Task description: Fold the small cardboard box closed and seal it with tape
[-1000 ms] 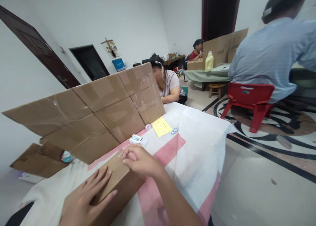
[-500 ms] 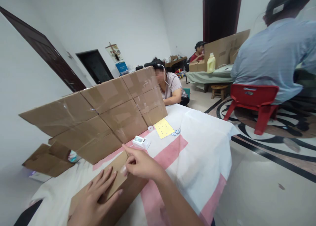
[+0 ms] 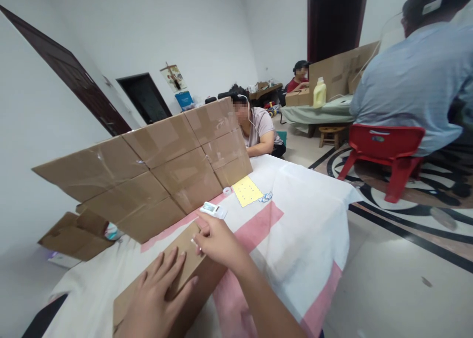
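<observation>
A brown cardboard box [image 3: 192, 284] lies on the white and pink tablecloth [image 3: 295, 215] close in front of me. My left hand [image 3: 158, 298] rests flat on its top, fingers spread. My right hand [image 3: 216, 239] is at the box's far end, its fingertips pinched on the top edge there; what they pinch is too small to tell. Just beyond that hand sits a small white device [image 3: 213, 209] with a screen.
A taped cardboard screen [image 3: 155, 165] stands across the table. A yellow dotted card [image 3: 247, 190] and a small tape roll [image 3: 226, 190] lie past the device. One person sits behind the screen; another sits on a red chair [image 3: 384, 151] at right.
The view has shifted slightly. My right hand's fingers have curled down onto the box's far edge. My left hand stays flat on the box.
</observation>
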Motion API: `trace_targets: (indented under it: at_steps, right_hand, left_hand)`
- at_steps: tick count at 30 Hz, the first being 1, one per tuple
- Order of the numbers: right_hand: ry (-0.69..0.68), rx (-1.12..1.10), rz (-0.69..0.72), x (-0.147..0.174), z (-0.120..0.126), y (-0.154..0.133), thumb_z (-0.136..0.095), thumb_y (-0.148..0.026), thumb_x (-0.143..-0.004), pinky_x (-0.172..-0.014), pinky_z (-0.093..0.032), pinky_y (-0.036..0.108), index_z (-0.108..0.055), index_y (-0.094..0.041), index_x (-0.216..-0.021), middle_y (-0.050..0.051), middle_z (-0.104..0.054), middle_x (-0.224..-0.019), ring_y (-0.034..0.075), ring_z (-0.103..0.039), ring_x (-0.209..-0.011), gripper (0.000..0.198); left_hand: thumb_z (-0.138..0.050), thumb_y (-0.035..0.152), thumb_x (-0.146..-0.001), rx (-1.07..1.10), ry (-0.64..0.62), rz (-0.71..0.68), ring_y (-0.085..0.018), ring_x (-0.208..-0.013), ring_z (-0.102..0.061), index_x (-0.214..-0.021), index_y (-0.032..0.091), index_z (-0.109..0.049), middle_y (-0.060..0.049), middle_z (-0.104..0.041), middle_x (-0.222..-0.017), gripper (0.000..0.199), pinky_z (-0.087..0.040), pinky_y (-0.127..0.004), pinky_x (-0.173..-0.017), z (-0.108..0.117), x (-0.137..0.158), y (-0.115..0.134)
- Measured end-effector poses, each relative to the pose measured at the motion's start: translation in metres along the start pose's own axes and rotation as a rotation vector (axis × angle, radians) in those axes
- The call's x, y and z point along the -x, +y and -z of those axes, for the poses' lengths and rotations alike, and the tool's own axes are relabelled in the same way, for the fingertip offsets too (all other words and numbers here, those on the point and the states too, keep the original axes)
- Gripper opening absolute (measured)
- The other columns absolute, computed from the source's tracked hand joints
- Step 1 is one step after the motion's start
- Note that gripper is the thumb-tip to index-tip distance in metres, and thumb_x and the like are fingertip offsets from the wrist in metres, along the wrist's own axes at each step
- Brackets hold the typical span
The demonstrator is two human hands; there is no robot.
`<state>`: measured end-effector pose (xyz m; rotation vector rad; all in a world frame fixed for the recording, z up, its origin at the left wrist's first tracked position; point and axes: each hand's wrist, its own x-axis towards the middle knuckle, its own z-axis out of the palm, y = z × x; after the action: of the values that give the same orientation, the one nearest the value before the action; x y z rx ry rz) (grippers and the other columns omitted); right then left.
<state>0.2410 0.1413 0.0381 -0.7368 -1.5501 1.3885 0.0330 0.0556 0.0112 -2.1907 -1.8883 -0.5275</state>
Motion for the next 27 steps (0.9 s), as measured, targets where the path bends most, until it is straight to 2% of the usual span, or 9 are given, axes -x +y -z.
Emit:
trace_targets:
  at_steps: [15, 27]
  right_hand:
    - [0.052, 0.051, 0.007, -0.0002, -0.0019, -0.0010, -0.057, -0.026, -0.092, -0.065, -0.048, 0.025, -0.039, -0.023, -0.158, -0.003, -0.066, -0.066, 0.014, -0.066, -0.064, 0.069]
    - [0.130, 0.158, 0.015, -0.0046, -0.0057, 0.0048, -0.056, -0.020, -0.089, -0.059, -0.043, 0.023, -0.049, -0.023, -0.150, -0.004, -0.065, -0.064, 0.014, -0.064, -0.061, 0.062]
  left_hand:
    - [-0.051, 0.065, -0.090, -0.008, 0.004, -0.008, -0.038, -0.145, -0.044, -0.141, 0.028, -0.060, -0.008, -0.052, -0.153, 0.064, -0.042, -0.065, -0.114, 0.0004, 0.0023, 0.0053]
    - [-0.047, 0.067, -0.090, -0.001, -0.028, 0.059, -0.035, -0.147, -0.041, -0.140, 0.028, -0.060, -0.006, -0.050, -0.155, 0.065, -0.039, -0.063, -0.117, 0.0030, 0.0013, 0.0110]
